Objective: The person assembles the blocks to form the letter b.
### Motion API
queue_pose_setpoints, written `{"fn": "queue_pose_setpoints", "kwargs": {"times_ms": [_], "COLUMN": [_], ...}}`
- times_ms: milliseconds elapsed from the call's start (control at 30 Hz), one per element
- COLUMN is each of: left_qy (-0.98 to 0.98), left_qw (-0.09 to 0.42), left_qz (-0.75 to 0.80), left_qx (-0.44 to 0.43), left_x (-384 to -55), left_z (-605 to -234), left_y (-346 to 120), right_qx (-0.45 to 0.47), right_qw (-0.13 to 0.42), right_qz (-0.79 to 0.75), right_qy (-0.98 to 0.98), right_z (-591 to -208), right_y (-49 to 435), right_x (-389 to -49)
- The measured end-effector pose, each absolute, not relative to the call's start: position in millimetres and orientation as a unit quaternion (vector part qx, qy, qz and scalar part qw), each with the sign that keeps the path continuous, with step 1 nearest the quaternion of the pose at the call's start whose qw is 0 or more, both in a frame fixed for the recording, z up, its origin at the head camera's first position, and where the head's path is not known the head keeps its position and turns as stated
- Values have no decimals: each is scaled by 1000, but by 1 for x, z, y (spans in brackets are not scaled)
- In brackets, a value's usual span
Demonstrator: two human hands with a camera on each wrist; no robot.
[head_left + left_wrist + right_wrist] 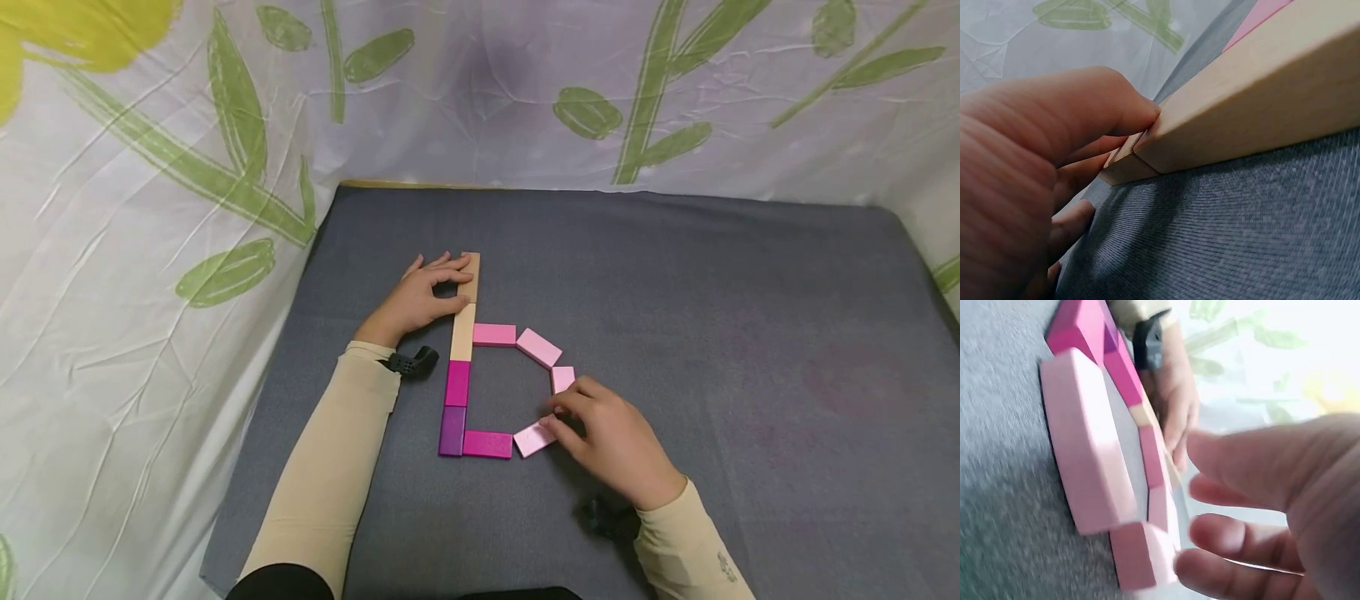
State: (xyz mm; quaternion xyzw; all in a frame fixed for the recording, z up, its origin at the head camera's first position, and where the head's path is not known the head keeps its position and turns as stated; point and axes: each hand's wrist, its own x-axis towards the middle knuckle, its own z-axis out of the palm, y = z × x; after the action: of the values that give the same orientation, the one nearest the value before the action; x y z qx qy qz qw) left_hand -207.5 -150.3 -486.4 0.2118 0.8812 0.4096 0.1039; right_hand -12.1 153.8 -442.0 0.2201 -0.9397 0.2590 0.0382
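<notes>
My left hand [420, 296] rests its fingertips on the far plain wooden block [473, 289], its thumb at the joint with the nearer plain block [463, 332]. A magenta block [457, 383] and a purple block [452, 432] continue that straight column toward me. From the column a loop bulges right: a pink block [495, 335], a tilted pink one [539, 347], a pale pink one [562, 377], another tilted pale pink block [532, 438] and a magenta block [487, 444]. Over the two pale blocks hovers my right hand [618, 446], fingers loosely bent and holding nothing in the right wrist view.
A dark grey cloth [712, 333] covers the table. Behind it and to the left hangs a white curtain [480, 150] painted with green leaves. Black wrist devices sit at my left wrist [411, 363] and under my right wrist [603, 515].
</notes>
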Motion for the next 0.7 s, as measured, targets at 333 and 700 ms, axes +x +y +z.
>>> {"fn": "queue_pose_setpoints", "kwargs": {"times_ms": [333,700], "left_qy": [885,884], "left_qw": [107,101], "left_qz": [401,406], "left_qx": [213,207], "left_x": [-206,-204], "left_z": [-490,-483], "left_y": [-150,-149], "right_qx": [133,125], "right_qw": [54,-25], "right_qz": [279,290], "right_qy": [-950,-948], "right_z": [-450,-451], "right_y": [166,168], "right_x": [-21,-35]}}
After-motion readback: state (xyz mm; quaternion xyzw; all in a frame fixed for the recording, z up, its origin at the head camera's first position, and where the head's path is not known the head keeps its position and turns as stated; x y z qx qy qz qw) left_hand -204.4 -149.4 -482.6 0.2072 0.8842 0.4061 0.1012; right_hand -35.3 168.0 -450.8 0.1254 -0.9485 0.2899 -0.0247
